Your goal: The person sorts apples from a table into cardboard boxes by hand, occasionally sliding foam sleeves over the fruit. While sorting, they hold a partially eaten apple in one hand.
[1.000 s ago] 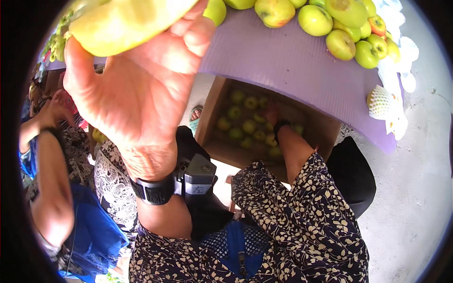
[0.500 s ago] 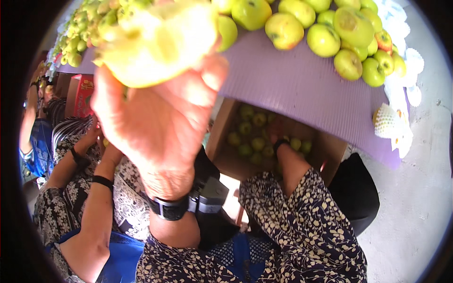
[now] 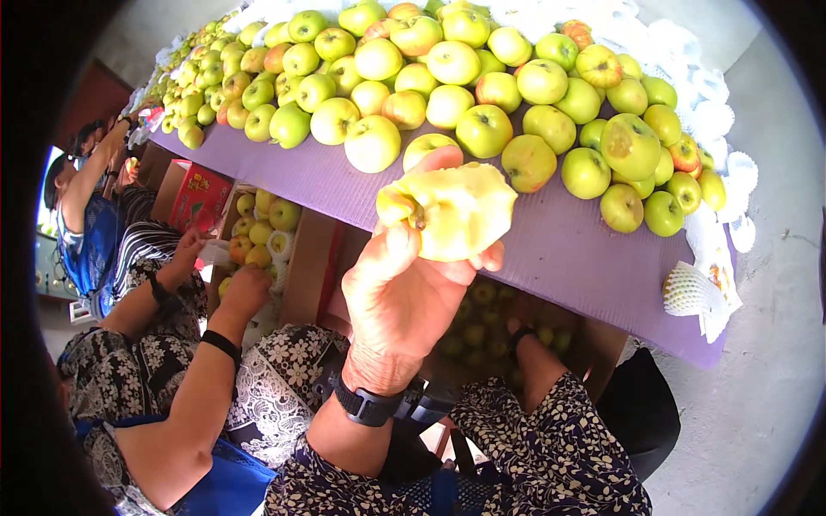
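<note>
My left hand [image 3: 400, 297], raised in front of the table's edge, closes its fingers and thumb around a bitten apple [image 3: 469, 211]. Pale yellow flesh shows over much of that apple, with the stem end beside my thumb. Low on the right, my right hand [image 3: 514, 325] reaches into a cardboard box [image 3: 598, 348] of green apples [image 3: 482, 294] under the table. Shadow hides its fingers, so whether they grip anything is not visible. Behind the bitten apple, a pile of green and reddish apples [image 3: 452, 64] covers the purple tabletop [image 3: 594, 267].
White foam nets [image 3: 688, 288] lie along the table's right end. At left, a co-worker's hands [image 3: 245, 288] work over a box of apples [image 3: 284, 215], near a red carton [image 3: 198, 193]. Another person [image 3: 82, 206] sits farther off. A pale wall [image 3: 774, 301] stands on the right.
The bitten apple has moved from close to the camera to farther out, rightward and lower in view. More of the apple pile now shows. My right hand remains in the box.
</note>
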Available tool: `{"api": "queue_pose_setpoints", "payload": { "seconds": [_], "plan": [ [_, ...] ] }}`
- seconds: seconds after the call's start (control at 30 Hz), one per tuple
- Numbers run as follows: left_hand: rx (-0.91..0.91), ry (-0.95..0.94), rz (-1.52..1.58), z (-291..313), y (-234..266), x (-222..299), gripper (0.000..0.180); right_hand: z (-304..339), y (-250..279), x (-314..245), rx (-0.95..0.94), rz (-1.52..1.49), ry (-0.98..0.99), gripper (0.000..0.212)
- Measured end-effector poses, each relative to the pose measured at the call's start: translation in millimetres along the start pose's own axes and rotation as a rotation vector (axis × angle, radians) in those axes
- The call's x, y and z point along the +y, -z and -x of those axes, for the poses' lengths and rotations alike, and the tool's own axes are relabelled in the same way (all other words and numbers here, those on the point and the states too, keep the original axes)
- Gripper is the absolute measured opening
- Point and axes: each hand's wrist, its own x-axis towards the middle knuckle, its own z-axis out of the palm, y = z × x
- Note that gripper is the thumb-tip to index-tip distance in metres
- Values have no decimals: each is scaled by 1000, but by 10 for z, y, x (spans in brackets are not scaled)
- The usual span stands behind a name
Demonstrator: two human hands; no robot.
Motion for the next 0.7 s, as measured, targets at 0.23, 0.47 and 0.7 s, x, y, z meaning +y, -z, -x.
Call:
{"api": "queue_pose_setpoints", "payload": {
  "seconds": [0.23,0.47,0.7],
  "plan": [
    [61,52,-142,-37,31,11,64,-19,-35,-2,11,-17,-13,76],
    [47,72,-103,-54,35,-49,72,-20,-21,56,38,-32,-20,75],
    [12,13,53,-128,28,-83,58,19,171,104,101,-43,67,73]
  ]
}}
